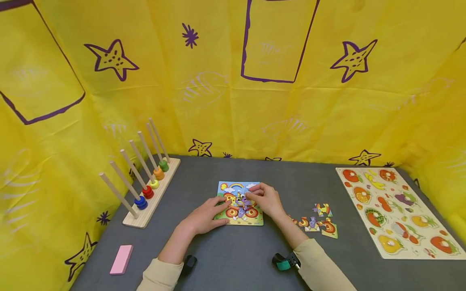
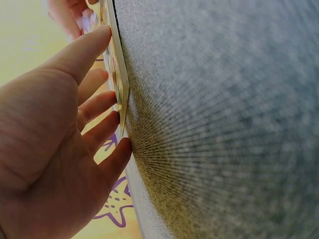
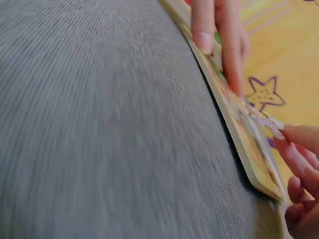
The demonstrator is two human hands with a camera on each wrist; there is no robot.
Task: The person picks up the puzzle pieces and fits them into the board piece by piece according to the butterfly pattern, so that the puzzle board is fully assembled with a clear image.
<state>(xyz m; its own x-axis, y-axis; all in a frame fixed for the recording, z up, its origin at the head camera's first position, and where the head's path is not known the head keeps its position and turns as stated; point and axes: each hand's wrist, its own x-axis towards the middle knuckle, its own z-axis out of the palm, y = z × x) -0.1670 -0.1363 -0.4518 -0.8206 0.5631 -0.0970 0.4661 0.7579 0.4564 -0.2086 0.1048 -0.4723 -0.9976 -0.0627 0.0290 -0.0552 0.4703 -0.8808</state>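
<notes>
A butterfly jigsaw puzzle board (image 1: 256, 220) lies flat on the dark table, showing a rainbow, a sun and red-and-orange wings. My left hand (image 1: 202, 216) rests on its left side, fingers spread and fairly straight; in the left wrist view the fingertips (image 2: 123, 147) touch the board's edge. Over the upper right part of the picture, my right hand (image 1: 268, 200) pinches a puzzle piece (image 3: 273, 125) between thumb and finger. That piece is tilted up from the board in the right wrist view. Its exact picture is blurred.
Several loose puzzle pieces (image 1: 329, 228) lie right of the board. Farther right is a wooden fruit puzzle board (image 1: 391, 238). On the left stand a peg rack (image 1: 145, 210) with coloured rings and a pink block (image 1: 121, 260). A yellow curtain (image 1: 233, 109) hangs behind the table.
</notes>
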